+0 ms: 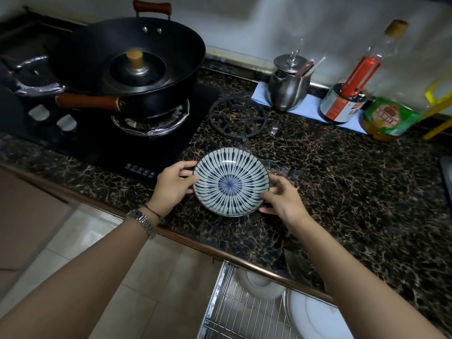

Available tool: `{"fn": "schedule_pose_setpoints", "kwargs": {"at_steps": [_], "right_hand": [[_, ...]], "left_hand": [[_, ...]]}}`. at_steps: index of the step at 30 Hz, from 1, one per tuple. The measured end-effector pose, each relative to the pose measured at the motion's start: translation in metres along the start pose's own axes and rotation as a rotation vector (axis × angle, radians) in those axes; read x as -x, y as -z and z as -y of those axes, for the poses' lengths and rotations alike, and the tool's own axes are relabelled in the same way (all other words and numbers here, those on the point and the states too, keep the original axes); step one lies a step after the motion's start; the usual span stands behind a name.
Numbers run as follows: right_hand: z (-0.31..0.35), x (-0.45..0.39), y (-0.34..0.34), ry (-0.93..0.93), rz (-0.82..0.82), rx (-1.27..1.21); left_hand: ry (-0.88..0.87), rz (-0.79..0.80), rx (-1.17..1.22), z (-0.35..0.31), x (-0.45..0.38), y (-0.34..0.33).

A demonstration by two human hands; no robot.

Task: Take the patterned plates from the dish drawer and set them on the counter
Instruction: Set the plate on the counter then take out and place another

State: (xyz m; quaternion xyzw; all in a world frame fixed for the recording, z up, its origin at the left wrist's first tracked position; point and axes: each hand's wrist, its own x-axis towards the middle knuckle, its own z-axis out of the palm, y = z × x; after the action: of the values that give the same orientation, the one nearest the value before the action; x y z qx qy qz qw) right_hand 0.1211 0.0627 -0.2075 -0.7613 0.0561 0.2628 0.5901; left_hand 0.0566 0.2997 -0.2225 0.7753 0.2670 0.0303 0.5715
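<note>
A round plate with blue radiating stripes on white (231,182) sits on or just above the dark marbled counter (342,182), near its front edge. My left hand (172,184) grips its left rim. My right hand (283,201) holds its right and lower rim. Below the counter edge the wire dish drawer (234,311) stands pulled out, with plain white dishes (318,319) standing in it. I see no other patterned plate in the drawer.
A black wok (127,62) with a small lid inside sits on the hob (97,133) to the left. A loose black trivet ring (238,118) lies behind the plate. A steel pot (288,84), sauce bottle (342,106) and oil bottle (389,118) line the back right.
</note>
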Motion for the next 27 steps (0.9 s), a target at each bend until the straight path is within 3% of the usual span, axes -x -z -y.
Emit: {"fn": "schedule_pose_setpoints", "kwargs": {"at_steps": [5, 11, 16, 27], "right_hand": [[0.008, 0.03, 0.027, 0.076, -0.061, 0.24], [-0.004, 0.12, 0.092, 0.297, -0.238, 0.594], [-0.061, 0.198, 0.144, 0.23, -0.326, 0.71], [-0.193, 0.305, 0.291, 0.039, -0.404, 0.637]], "left_hand": [[-0.24, -0.139, -0.202, -0.025, 0.027, 0.001], [-0.377, 0.037, -0.244, -0.057, 0.095, -0.023], [-0.465, 0.231, -0.361, -0.051, 0.168, -0.071], [-0.335, 0.48, -0.373, -0.017, 0.307, -0.259]]}}
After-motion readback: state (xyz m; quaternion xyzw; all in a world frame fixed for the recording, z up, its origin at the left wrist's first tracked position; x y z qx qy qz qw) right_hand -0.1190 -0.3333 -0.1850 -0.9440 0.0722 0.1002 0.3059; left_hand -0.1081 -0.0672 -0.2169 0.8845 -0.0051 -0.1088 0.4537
